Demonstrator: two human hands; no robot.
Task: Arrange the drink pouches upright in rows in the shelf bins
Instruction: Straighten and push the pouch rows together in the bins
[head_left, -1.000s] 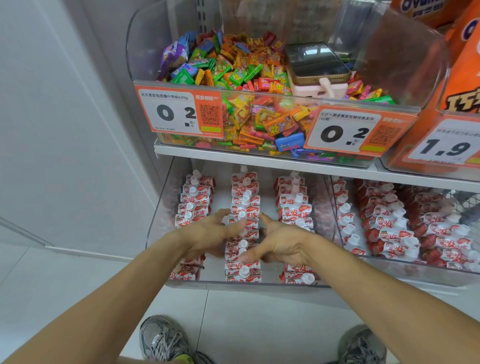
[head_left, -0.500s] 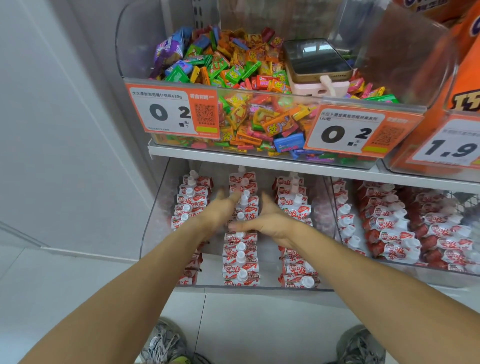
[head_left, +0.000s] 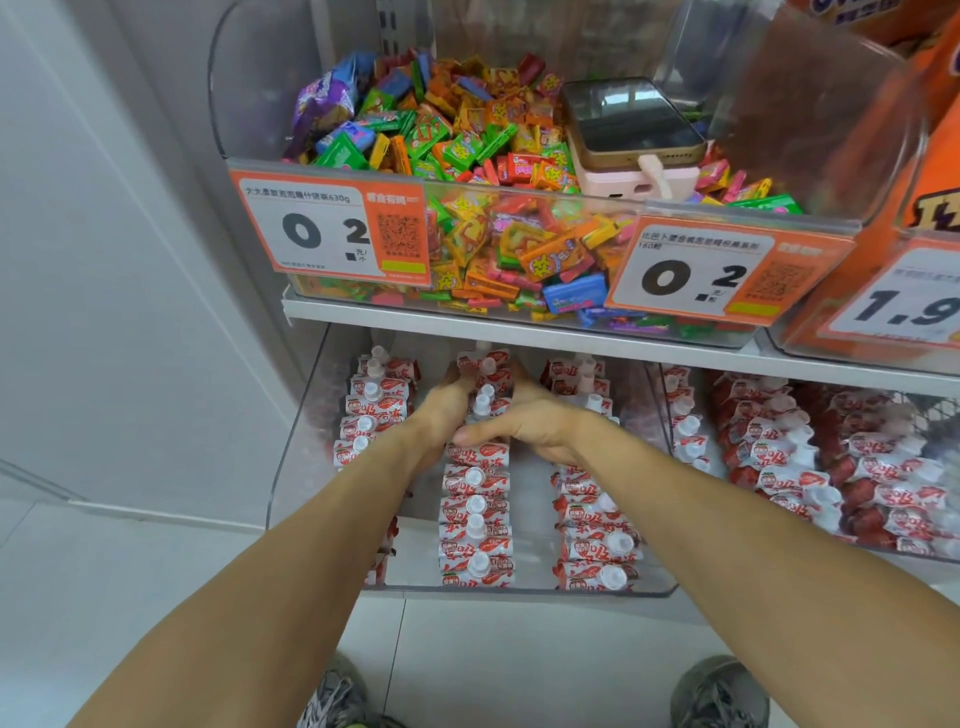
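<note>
While both arms reach in, hands press the middle pouch row (head_left: 475, 519).
Left hand (head_left: 447, 410) and right hand (head_left: 535, 423), fingers extended, flank its far pouches in the clear bin (head_left: 291, 467).

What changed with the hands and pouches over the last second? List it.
Both hands slid back along the middle row: left hand and right hand now flank its rear pouches, pressing them together. Side rows, candy bin and phone stayed put.

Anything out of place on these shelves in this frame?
Yes: a phone lying on a pink case or power bank sits on the loose candy in the upper bin. It isn't stock. The drink pouches below look orderly.
</note>
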